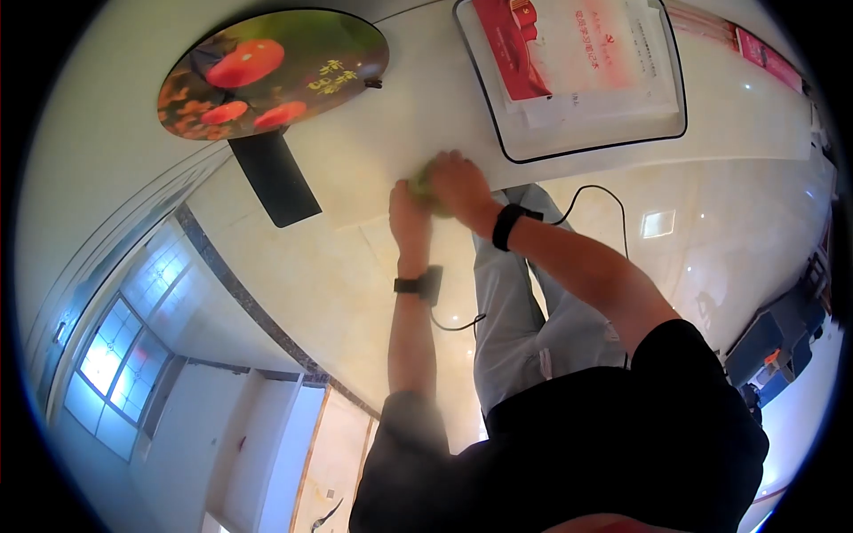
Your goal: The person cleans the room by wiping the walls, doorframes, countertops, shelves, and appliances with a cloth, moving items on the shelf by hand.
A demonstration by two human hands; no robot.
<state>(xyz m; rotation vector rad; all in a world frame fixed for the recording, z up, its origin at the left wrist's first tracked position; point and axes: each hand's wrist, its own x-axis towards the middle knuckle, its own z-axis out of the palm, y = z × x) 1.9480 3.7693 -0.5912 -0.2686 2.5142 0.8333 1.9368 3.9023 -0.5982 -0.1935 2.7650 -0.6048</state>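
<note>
Between my two hands, over the near edge of the pale table, is a round green object, blurred and partly covered by my fingers. My left hand point(410, 218) is wrapped round one side of the green object point(425, 186). From the other side my right hand point(461, 188) grips it, with bent fingers over its top. Both wrists wear black straps with cables. What exactly the green object is cannot be made out.
An oval board with a red fruit picture point(267, 75) lies at the upper left, beside a dark flat rectangular piece point(274, 178). A clear dark-rimmed tray point(597, 149) holds red and white booklets point(586, 53) at the upper right.
</note>
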